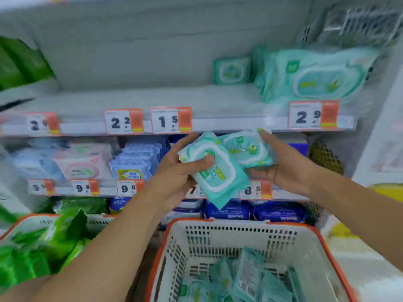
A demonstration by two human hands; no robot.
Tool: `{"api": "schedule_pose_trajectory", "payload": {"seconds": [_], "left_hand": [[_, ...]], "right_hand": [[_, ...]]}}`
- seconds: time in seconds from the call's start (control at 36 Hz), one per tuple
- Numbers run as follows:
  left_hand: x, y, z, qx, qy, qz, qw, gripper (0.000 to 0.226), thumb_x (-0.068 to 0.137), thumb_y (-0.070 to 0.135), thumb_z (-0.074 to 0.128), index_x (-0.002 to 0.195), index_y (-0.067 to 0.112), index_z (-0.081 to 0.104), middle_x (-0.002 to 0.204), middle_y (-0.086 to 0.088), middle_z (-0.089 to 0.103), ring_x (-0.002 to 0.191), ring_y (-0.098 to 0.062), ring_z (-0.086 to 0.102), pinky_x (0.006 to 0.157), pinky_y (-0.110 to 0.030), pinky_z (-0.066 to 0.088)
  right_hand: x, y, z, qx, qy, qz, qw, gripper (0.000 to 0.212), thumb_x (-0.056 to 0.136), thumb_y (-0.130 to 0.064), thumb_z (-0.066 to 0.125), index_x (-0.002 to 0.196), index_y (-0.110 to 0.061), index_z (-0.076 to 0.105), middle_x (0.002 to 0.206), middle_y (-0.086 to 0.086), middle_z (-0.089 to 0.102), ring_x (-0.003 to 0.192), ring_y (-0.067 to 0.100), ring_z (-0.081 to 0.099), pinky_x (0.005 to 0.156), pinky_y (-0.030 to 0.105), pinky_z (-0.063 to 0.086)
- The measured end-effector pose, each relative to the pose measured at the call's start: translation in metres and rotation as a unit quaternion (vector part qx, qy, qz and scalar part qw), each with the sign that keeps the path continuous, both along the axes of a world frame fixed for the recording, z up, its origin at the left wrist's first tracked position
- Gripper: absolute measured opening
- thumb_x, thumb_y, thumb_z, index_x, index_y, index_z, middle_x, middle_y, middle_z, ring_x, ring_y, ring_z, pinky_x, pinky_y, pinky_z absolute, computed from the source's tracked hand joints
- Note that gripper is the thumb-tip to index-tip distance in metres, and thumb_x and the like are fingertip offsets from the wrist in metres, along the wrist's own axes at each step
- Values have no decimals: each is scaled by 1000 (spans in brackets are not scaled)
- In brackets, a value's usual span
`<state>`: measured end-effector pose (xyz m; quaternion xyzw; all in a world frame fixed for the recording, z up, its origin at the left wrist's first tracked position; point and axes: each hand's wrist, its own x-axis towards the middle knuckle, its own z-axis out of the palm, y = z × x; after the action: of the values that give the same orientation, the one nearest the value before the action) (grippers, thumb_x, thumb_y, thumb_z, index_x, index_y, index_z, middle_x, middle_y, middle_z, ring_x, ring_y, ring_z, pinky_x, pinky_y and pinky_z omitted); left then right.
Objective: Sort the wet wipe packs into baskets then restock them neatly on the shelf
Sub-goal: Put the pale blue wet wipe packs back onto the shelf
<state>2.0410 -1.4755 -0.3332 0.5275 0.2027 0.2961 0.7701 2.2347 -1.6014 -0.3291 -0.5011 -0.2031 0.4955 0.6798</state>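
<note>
Basket (pixel 322 253) below, hands (pixel 174 173) (pixel 287 168) gripping teal packs (pixel 218 171)

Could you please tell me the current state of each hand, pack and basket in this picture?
Left hand: grip on one teal pack.
Right hand: grip on second teal pack.
White basket: partly filled with teal packs.
Left basket: holds green packs.
Top shelf: few teal packs at right.

The left hand (pixel 174 171) grips a teal wipe pack (pixel 214 168), thumb across its front; the right hand (pixel 283 166) holds a second teal pack (pixel 248 149), and the two overlap. Below stands a white basket (pixel 239 232) with an orange rim, holding more teal packs (pixel 239 280). The shelf (pixel 152 99) above carries matching packs (pixel 314 75) at its right end.
</note>
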Motion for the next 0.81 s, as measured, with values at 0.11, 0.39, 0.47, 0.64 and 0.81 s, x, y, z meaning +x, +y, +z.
{"api": "schedule_pose_trajectory", "payload": {"seconds": [0.11,0.39,0.47,0.64,0.81], "left_hand": [[14,-4,33,-8,-14,-30,999,45,68,9,76,111,19,71,103,-5,75,87,-19,72,72,-33,61],[32,16,61,-92,-74,91,989,55,81,23,73,131,5,58,121,-14,71,104,-26,72,82,-43,61],[24,28,72,-128,-95,68,985,41,74,23,71,111,6,70,109,-12,76,97,-23,74,80,-41,60],[18,54,83,-109,-95,86,986,42,69,27,73,107,9,72,105,-11,77,89,-20,76,67,-36,63],[24,64,84,-92,-102,96,986,54,73,34,70,119,5,68,110,-13,75,99,-25,74,80,-42,60]], "right_hand": [[-2,-8,35,5,-94,40,995,30,86,-10,66,115,-4,67,96,8,77,72,17,74,50,29,58],[7,-5,51,57,-163,-68,983,48,81,-18,68,128,-12,62,118,11,73,107,30,71,87,51,58],[7,8,79,117,-196,-78,970,46,81,-15,67,126,-10,61,116,10,74,104,28,72,79,43,62],[24,89,133,68,-366,-100,923,29,87,-7,73,115,-8,64,105,8,76,83,15,73,65,25,58],[70,201,131,-126,-510,-136,840,48,86,-27,78,124,-8,56,119,8,67,96,22,68,74,35,55]]}}
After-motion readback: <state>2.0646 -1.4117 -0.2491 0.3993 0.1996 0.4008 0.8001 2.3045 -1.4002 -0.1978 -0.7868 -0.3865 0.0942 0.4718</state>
